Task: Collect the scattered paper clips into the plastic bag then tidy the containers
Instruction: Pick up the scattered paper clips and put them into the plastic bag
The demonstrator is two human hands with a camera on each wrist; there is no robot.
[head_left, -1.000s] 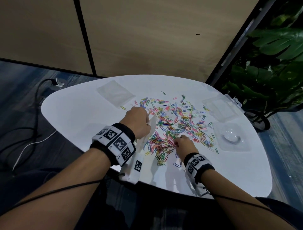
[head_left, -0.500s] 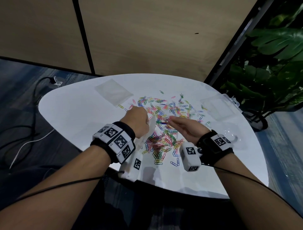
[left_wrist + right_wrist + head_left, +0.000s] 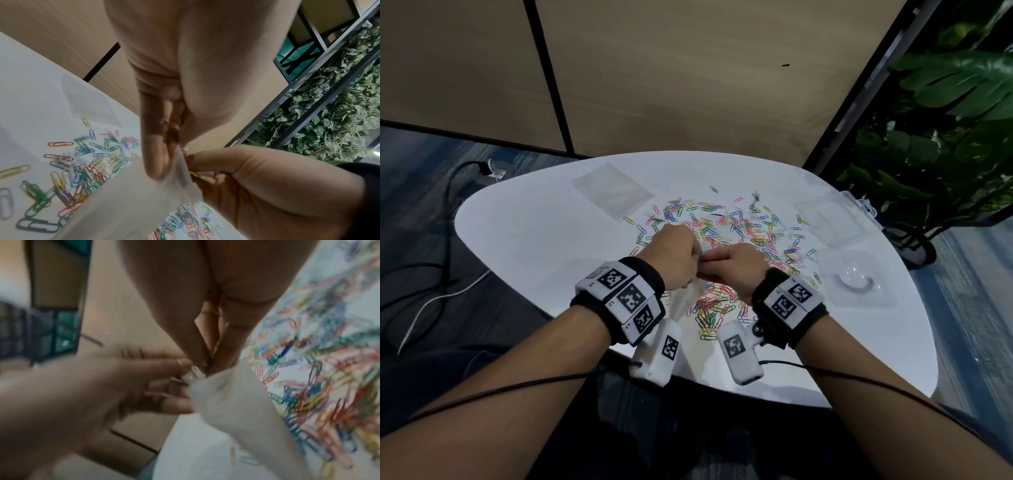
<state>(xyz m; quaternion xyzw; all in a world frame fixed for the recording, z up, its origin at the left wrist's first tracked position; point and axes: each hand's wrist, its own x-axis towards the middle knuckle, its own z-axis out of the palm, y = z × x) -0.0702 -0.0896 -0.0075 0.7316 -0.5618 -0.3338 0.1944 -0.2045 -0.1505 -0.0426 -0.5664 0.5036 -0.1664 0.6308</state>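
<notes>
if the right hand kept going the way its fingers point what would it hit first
Most likely the mouth of the plastic bag, then the left hand pinching it; the right hand carries paper clips. Depth is unclear.

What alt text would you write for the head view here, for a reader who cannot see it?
Over a white table, the left hand holds the mouth of a clear plastic bag while the right hand brings paper clips to it. Colourful paper clips lie scattered beyond, with a second flat bag and clear containers alongside.
</notes>
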